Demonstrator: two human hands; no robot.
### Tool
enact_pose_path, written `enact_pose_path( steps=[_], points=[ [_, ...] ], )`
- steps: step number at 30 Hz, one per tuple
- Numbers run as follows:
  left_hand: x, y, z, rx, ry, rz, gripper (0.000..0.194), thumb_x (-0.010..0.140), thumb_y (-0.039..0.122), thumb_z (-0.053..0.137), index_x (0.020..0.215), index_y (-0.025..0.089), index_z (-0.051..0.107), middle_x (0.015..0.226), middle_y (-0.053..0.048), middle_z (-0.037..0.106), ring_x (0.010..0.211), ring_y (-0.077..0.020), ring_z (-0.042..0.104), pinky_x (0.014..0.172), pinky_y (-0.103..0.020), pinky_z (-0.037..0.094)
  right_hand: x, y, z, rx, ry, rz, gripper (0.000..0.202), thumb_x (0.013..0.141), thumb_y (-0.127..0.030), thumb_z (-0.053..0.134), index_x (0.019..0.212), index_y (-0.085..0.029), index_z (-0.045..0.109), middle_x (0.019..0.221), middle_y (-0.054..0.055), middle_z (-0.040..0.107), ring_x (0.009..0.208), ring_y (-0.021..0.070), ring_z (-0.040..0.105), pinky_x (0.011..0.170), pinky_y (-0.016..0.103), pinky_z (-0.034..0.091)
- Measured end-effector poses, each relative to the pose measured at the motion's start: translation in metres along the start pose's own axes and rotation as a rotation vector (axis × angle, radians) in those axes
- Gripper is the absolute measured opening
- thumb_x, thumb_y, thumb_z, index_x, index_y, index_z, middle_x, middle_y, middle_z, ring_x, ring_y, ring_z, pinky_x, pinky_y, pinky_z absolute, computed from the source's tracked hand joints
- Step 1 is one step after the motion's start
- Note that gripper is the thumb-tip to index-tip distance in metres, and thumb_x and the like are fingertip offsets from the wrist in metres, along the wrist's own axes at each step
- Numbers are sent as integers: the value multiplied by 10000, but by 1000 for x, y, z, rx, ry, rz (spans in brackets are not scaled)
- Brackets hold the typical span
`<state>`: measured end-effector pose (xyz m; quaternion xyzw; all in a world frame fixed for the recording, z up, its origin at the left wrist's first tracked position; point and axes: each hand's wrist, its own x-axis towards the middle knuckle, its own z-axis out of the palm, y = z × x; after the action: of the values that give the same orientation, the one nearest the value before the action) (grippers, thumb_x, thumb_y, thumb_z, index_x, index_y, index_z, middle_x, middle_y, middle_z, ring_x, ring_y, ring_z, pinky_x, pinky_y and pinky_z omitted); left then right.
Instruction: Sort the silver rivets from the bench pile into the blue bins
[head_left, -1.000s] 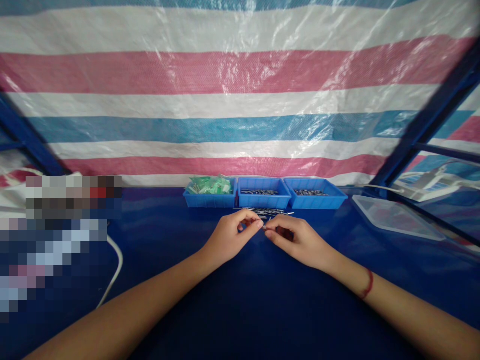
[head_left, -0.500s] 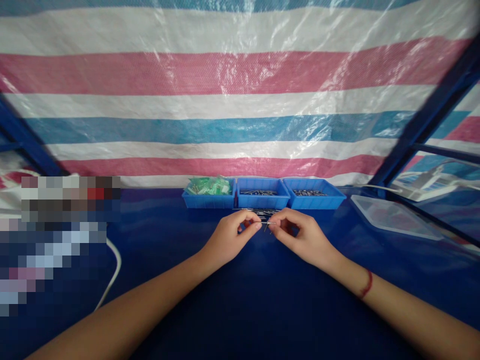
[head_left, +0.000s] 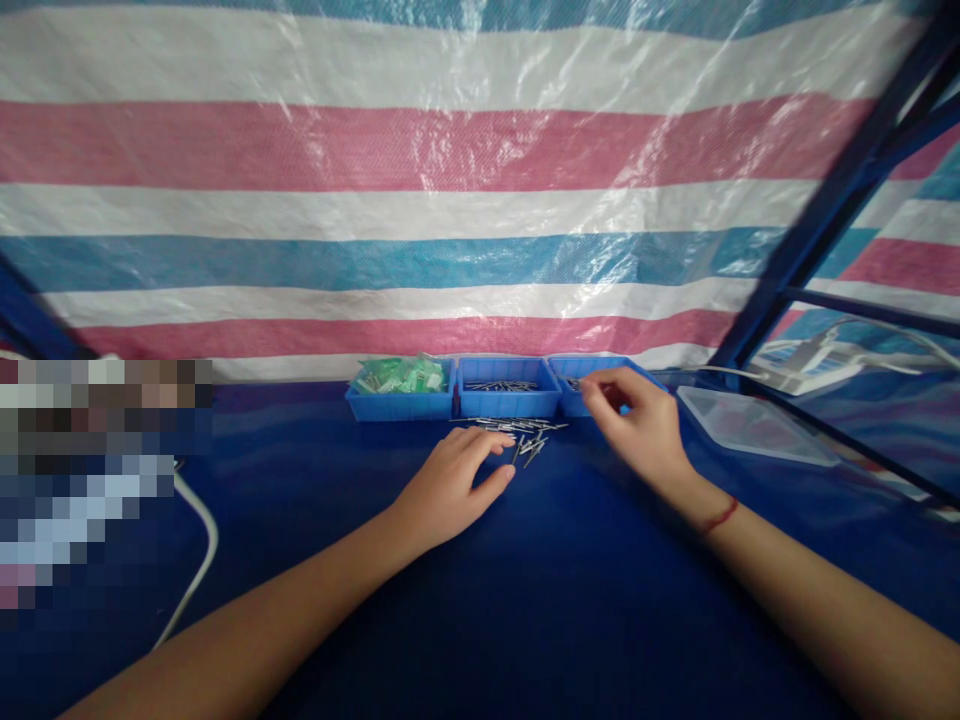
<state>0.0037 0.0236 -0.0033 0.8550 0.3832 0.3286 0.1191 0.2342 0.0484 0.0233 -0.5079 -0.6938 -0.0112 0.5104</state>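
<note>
My left hand [head_left: 459, 482] rests low over the blue tabletop with thumb and fingers apart, holding nothing that I can see. Just beyond its fingertips lies a loose pile of thin metal pins [head_left: 531, 447], with more of them [head_left: 501, 425] along the front of the middle bin. My right hand [head_left: 634, 410] is at the front of the right-hand blue bin [head_left: 574, 403], thumb and forefinger drawn together. Whatever may be in that pinch is too small to make out. The hand hides part of this bin, which has small dark metal pieces inside.
A middle blue bin [head_left: 508, 404] holds thin pins, and a left blue bin [head_left: 401, 407] holds green-and-clear plastic packets. A translucent lid [head_left: 754, 428] lies at right, near a white power strip [head_left: 806, 368]. A white cable [head_left: 206, 555] curves at left. Striped sheeting [head_left: 450, 150] hangs behind.
My hands have come apart from the thin pin they held between them. The right one moved to the right-hand bin; the left one opened beside the pile. The view shifted slightly right.
</note>
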Motion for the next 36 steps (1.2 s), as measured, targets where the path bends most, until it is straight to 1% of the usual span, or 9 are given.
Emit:
enact_pose_path(
  steps=[3, 8, 10, 14, 18, 23, 27, 32, 36],
  points=[
    [0, 1, 1, 126, -70, 36, 227, 852, 300, 530, 1052, 224, 606, 1113, -65, 595, 1078, -228, 510, 939, -412, 402, 14, 27, -6, -158, 167, 171, 239, 832, -357, 509, 820, -161, 645, 703, 60, 625, 611, 179, 556, 627, 317, 435],
    [-1, 0, 2, 267, -66, -63, 366, 862, 405, 492, 1194, 260, 550, 1287, -82, 497, 1218, -277, 404, 975, -478, 358, 19, 46, -3, -390, 229, 54, 273, 777, -314, 561, 937, -113, 652, 897, 149, 604, 909, 287, 547, 819, 421, 418],
    [-2, -1, 3, 330, -74, -123, 419, 872, 454, 455, 1245, 274, 513, 1350, -94, 445, 1268, -301, 354, 980, -504, 344, 14, 38, 1, -341, 157, -43, 221, 799, -287, 539, 917, -134, 645, 901, 130, 607, 900, 270, 552, 818, 407, 425],
    [-2, -1, 6, 431, -90, -214, 514, 877, 516, 403, 1313, 249, 454, 1388, -138, 403, 1297, -311, 336, 1014, -499, 311, 0, 11, 11, -193, -193, -274, 168, 850, -237, 487, 767, -178, 621, 803, 65, 637, 793, 212, 575, 792, 373, 444],
    [-2, 1, 7, 468, -116, -237, 565, 873, 523, 399, 1344, 211, 411, 1389, -163, 398, 1289, -303, 362, 1031, -494, 300, -15, -4, 22, -138, -398, -343, 160, 837, -269, 532, 908, -171, 638, 947, 90, 637, 911, 223, 578, 860, 395, 455],
    [-1, 2, 6, 430, -148, -228, 555, 878, 501, 391, 1347, 203, 394, 1408, -155, 384, 1294, -297, 360, 1038, -533, 278, -28, -3, 30, -160, -516, -305, 385, 842, -402, 529, 1128, -150, 586, 1152, 145, 577, 1088, 268, 524, 951, 445, 429],
    [-1, 2, 6, 410, -144, -204, 528, 880, 488, 397, 1328, 209, 411, 1399, -139, 400, 1286, -289, 371, 1034, -543, 283, -34, -2, 32, -189, -561, -290, 457, 850, -454, 501, 1189, -152, 556, 1272, 168, 501, 1167, 297, 475, 974, 479, 409],
    [-2, -1, 8, 416, -116, -222, 575, 867, 516, 416, 1341, 191, 399, 1420, -176, 357, 1316, -321, 321, 1033, -528, 289, -35, -5, 33, -191, -548, -279, 459, 848, -451, 504, 1193, -150, 549, 1273, 173, 499, 1174, 307, 470, 968, 489, 412],
    [-3, -3, 9, 402, -163, -220, 577, 881, 522, 381, 1364, 207, 361, 1442, -172, 333, 1336, -326, 290, 1051, -553, 245, -35, -4, 35, -195, -560, -280, 467, 851, -442, 501, 1203, -138, 542, 1269, 179, 506, 1194, 310, 451, 976, 491, 406]
  ],
)
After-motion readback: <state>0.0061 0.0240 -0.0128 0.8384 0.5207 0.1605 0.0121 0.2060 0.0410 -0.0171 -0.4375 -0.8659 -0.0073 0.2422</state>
